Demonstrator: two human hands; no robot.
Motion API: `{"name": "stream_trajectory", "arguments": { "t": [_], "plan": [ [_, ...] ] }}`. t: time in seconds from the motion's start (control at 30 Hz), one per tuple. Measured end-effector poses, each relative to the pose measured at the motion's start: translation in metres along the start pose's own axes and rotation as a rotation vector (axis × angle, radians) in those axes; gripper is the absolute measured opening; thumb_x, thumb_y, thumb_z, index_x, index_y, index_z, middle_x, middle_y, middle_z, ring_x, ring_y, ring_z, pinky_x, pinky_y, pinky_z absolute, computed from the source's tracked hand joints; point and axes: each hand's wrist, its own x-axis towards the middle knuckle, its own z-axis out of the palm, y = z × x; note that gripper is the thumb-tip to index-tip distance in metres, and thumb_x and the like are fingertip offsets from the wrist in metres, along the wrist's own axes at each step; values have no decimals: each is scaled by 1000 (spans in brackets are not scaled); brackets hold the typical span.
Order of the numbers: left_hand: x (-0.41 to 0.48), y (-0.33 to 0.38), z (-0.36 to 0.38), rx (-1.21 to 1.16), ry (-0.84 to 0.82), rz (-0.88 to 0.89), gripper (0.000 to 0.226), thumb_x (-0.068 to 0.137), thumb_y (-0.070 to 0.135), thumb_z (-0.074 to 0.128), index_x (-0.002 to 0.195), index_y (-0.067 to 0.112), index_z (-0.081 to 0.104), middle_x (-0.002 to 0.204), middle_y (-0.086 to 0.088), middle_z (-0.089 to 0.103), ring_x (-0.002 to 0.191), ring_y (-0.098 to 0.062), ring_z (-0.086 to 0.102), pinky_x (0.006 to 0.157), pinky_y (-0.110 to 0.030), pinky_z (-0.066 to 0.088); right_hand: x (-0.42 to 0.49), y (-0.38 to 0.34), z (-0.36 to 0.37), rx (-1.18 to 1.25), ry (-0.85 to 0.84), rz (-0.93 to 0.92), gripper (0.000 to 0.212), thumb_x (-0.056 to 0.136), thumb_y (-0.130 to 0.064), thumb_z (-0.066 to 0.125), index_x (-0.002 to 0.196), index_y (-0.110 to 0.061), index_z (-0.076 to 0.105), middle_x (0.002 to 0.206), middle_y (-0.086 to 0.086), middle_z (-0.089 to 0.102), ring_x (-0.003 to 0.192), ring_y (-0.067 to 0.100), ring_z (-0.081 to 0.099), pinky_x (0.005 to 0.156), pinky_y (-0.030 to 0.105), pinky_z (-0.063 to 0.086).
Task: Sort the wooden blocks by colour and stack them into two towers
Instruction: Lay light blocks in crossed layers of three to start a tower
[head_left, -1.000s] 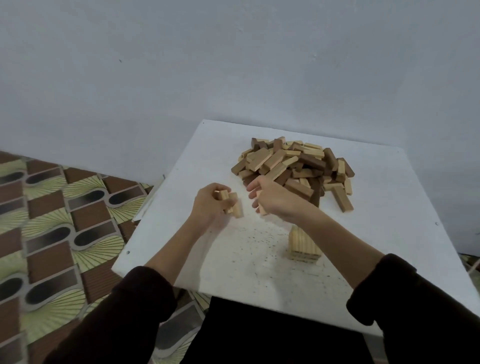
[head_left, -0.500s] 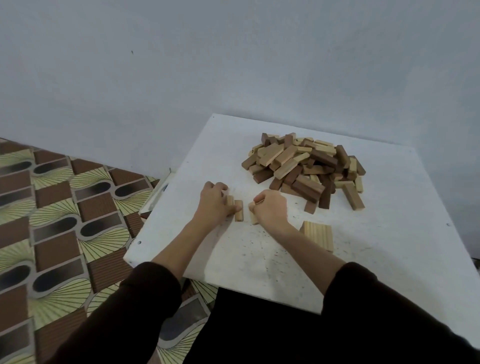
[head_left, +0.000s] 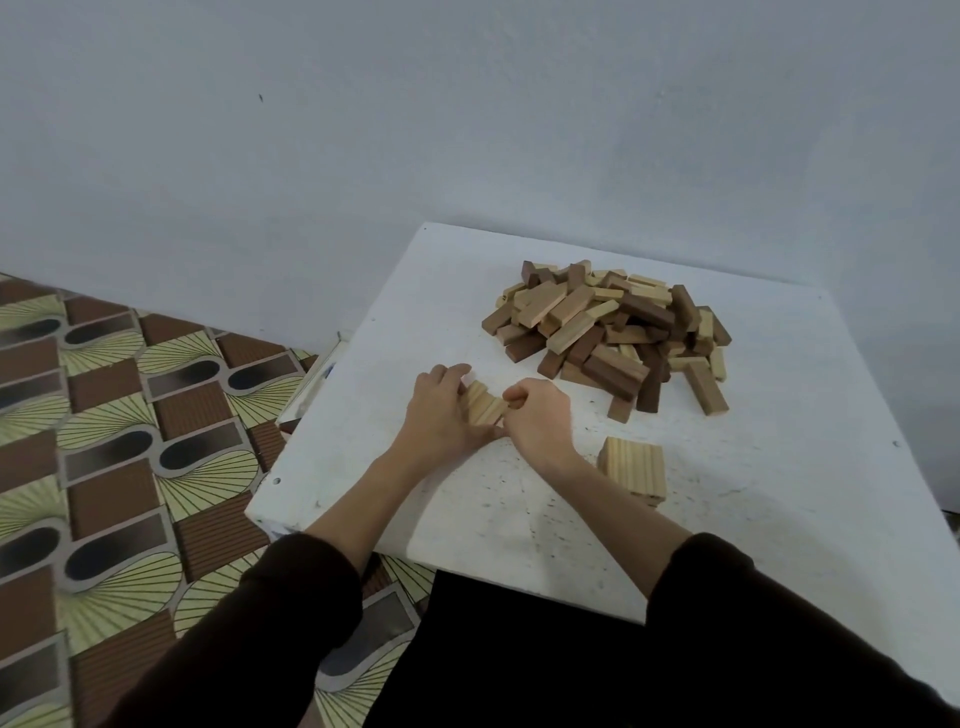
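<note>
Currently I see the white desk (head_left: 779, 493) pushed against a grey wall (head_left: 467, 130), with patterned floor (head_left: 104, 415) on the left. A loose pile (head_left: 608, 332) of light and dark wooden blocks lies on the far side, just behind both hands. A low light stack (head_left: 634, 467) sits near the right forearm, which hides its near-left corner; its top blocks run lengthwise away from me. The row of light blocks (head_left: 483, 405) lies flat on the desk between the hands, side by side, long axes pointing roughly toward the pile. Left hand (head_left: 441, 415) grips the row's left side, fingers curled over the far ends. Right hand (head_left: 537, 415) is clenched against the right side, pinching it. Fingers hide the block count.
</note>
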Motion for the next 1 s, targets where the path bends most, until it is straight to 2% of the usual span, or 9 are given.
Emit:
{"name": "stream_trajectory", "arguments": {
  "t": [0.13,0.23,0.33,0.4,0.47,0.53,0.6,0.8,1.0],
  "plan": [
    [2,-1,-3,17,-46,70,78,70,20,78,139,15,41,122,-2,54,109,-20,37,91,-37,41,-3,5,-1,-5,-35,5,41,79,11,53,117,-4,58,117,10,55,92,15,52,59,12,39],
    [4,-4,-7,49,-120,132,75,72,16,73,140,24,42,125,9,58,105,-14,31,89,-35,35,-6,11,1,-1,-54,-36,53,77,5,61,127,-7,48,122,7,43,100,20,50,75,25,47],
    [3,-6,-8,8,-157,181,76,66,24,65,138,19,44,133,5,51,115,-17,35,96,-29,28,-7,16,4,0,-73,-72,66,77,-1,65,137,-11,38,128,4,38,110,24,47,89,35,49],
    [1,-9,-7,-28,-117,169,83,60,27,61,139,12,40,136,-3,41,121,-16,32,97,-24,22,-8,17,4,51,-64,-67,70,77,-1,67,139,-12,36,130,4,38,112,22,46,88,31,47],
    [-3,-12,-6,-116,-81,99,84,66,26,68,142,12,35,134,-5,37,118,-16,33,96,-26,31,-9,17,3,97,-64,-75,71,77,1,68,140,-11,36,129,3,40,106,18,46,78,18,43],
    [-6,-13,-5,-186,-60,89,81,73,16,74,143,15,33,131,-3,39,109,-10,42,86,-13,37,-11,19,4,131,-55,-81,71,77,4,67,140,-11,36,126,2,42,96,12,45,64,6,40],
    [-8,-12,-6,-229,-47,91,79,75,12,74,142,16,33,126,1,41,95,0,47,75,-3,38,-14,21,5,179,-18,-65,70,76,8,65,138,-12,38,123,1,46,89,9,44,60,2,40],
    [-9,-13,-7,-241,-40,98,77,75,13,75,142,18,36,120,5,48,84,-7,49,70,-4,40,-18,25,12,187,53,-90,66,76,4,68,135,-13,43,112,-7,49,87,7,46,68,10,42],
    [-7,-17,-5,-268,-54,97,77,74,10,75,141,19,37,119,4,52,84,-8,49,71,-5,40,-17,26,12,186,55,-118,63,76,4,67,133,-12,45,115,-2,52,87,8,47,74,15,44]
  ]
}}
